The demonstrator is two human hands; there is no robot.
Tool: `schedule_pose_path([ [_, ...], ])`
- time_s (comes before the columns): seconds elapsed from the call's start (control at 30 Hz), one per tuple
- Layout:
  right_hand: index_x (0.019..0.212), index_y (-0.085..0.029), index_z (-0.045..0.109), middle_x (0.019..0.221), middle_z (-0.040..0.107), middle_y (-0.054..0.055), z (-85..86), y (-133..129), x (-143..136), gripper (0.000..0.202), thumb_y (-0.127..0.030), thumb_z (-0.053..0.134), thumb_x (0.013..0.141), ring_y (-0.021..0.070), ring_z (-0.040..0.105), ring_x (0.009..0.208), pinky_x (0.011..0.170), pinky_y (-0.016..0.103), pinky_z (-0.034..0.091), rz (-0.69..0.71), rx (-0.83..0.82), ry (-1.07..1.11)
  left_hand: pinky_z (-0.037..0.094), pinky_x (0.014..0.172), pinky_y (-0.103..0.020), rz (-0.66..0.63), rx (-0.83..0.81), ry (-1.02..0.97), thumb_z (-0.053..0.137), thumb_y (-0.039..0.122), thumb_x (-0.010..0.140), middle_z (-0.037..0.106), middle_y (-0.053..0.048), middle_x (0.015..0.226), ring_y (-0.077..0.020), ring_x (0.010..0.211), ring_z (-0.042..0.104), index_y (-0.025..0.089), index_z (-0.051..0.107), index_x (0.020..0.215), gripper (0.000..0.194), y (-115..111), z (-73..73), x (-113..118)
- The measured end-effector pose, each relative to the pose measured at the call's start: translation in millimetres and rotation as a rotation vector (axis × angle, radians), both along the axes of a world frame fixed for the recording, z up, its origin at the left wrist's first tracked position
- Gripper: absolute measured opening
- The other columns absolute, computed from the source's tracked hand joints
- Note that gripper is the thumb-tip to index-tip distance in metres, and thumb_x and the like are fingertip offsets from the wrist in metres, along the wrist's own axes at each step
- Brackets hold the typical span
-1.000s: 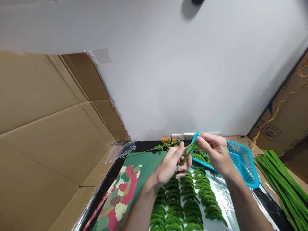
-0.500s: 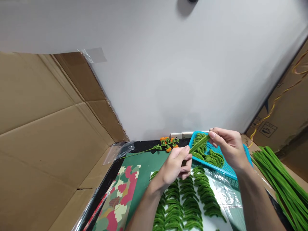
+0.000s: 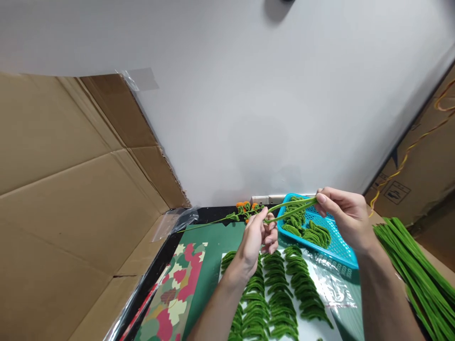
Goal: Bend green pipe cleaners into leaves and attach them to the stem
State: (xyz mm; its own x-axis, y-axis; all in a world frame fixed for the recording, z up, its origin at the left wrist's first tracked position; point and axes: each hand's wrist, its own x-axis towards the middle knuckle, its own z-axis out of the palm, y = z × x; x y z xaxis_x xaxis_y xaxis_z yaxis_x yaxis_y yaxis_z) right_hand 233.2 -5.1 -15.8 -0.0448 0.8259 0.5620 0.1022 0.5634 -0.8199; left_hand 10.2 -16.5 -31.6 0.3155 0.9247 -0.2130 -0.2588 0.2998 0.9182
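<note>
since half a second earlier, both hands had drawn a little apart, and the slim fuzzy green strands [image 3: 291,203] between them, then close together like 1 band, now showed as 2 lines with a narrow gap. the left hand [image 3: 254,237] pinched their left end between thumb and finger, its other fingers loosely curled; the right hand [image 3: 344,213] pinched the other end, where both lines met. the strands hung in the air, crossing in view the left edge of the blue perforated plastic basket [image 3: 341,251], which held clumps of curved green pieces. nearer, 4 rows of curved fuzzy green pieces [image 3: 282,303] lay on a flat white board [image 3: 330,331], the leftmost partly hidden by the left forearm. orange-headed green-stemmed flowers [image 3: 245,207] lay along the far edge of a flat dark-green sheet [image 3: 209,241].
</note>
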Motion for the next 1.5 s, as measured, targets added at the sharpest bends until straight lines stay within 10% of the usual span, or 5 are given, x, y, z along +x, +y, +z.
schedule_pose_path([
  [0.73, 0.067, -0.022, 0.061, 0.063, 0.047, 0.000, -0.4, -11, 3, 0.039, -0.036, 0.066, 0.103, 0.0158, 0.041, 0.061, 0.060, 0.034, 0.031, 0.020, 0.094, -0.109, 0.016, 0.045, -0.022, -0.070, 0.080, 0.082, 0.057, 0.041, 0.089, 0.033, 0.008, 0.057, -0.0072, 0.044, 0.043, 0.022, 0.038, 0.071, 0.032, 3, 20.1, -24],
  [1.5, 0.076, -0.020, 0.066, 0.065, 0.049, -0.001, -1.7, -11, 6, 0.026, -0.020, 0.067, 0.101, 0.0132, 0.043, 0.059, 0.055, 0.031, 0.031, 0.033, 0.185, -0.052, 0.021, 0.044, -0.021, 0.033, 0.094, 0.040, 0.065, 0.051, 0.091, 0.031, 0.009, 0.055, -0.0088, 0.046, 0.042, 0.022, 0.039, 0.070, 0.044, 5, 13.8, -22],
])
